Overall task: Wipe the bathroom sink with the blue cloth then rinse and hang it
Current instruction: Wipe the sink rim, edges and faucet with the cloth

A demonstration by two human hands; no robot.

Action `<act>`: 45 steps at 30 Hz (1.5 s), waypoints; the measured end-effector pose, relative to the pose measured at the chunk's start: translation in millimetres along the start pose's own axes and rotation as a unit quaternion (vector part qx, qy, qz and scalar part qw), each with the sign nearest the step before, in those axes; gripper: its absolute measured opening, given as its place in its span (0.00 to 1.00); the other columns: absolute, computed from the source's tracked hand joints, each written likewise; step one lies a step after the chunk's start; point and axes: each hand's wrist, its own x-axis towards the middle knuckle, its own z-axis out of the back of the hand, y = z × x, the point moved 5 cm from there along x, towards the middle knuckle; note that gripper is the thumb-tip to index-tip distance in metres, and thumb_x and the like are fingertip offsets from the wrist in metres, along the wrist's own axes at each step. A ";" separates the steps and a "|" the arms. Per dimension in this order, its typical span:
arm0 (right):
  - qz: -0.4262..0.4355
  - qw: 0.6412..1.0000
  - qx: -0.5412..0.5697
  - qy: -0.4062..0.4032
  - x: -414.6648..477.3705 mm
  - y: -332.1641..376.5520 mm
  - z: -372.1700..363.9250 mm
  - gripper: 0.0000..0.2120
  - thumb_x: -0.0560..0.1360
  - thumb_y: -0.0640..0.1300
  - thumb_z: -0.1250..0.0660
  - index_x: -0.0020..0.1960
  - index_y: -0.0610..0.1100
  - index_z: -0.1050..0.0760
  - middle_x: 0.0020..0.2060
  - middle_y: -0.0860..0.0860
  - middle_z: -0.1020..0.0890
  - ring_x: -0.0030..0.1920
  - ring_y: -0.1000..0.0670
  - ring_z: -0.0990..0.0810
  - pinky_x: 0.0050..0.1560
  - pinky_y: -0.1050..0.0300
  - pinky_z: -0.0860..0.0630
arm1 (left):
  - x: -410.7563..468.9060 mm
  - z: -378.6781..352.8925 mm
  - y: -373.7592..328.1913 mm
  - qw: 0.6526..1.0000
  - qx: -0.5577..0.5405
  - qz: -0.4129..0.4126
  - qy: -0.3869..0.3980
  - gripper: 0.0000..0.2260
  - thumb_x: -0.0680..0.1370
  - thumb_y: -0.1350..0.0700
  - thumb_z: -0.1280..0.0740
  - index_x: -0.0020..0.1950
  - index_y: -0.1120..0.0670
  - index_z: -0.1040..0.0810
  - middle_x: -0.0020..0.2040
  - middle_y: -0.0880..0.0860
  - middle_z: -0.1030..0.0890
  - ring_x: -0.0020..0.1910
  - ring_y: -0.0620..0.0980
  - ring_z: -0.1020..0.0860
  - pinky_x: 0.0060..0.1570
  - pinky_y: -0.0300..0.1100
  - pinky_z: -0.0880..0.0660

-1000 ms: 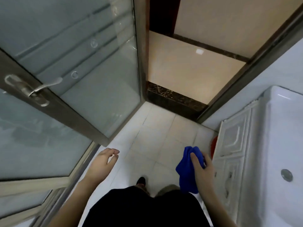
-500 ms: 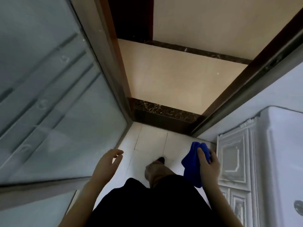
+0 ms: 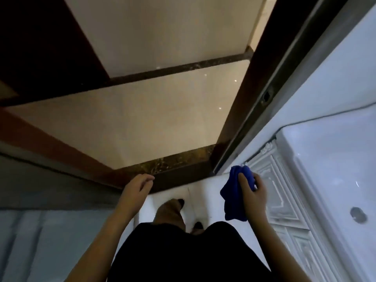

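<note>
Two bare hands are showing: the right hand point(image 3: 253, 193) is gripping the bunched blue cloth point(image 3: 234, 198) at four o'clock beside the white basin sink point(image 3: 333, 171), the left hand point(image 3: 136, 186) is hanging loosely open and empty, so wiping, rinsing and hanging are apparently all remaining.

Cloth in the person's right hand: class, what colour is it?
Deep blue, plain with no pattern; the cloth shows best in the head view.
</note>
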 end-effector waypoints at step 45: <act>-0.215 0.798 0.296 -0.479 57.0 -171.9 387.8 0.09 0.77 0.51 0.32 0.42 0.46 0.24 0.31 0.56 0.24 0.32 0.54 0.27 0.36 0.59 0.29 | 142.2 -506.9 -466.8 0.774 0.262 -0.467 0.339 0.18 0.80 0.54 0.38 0.68 0.57 0.24 0.68 0.54 0.23 0.69 0.54 0.27 0.69 0.44 0.35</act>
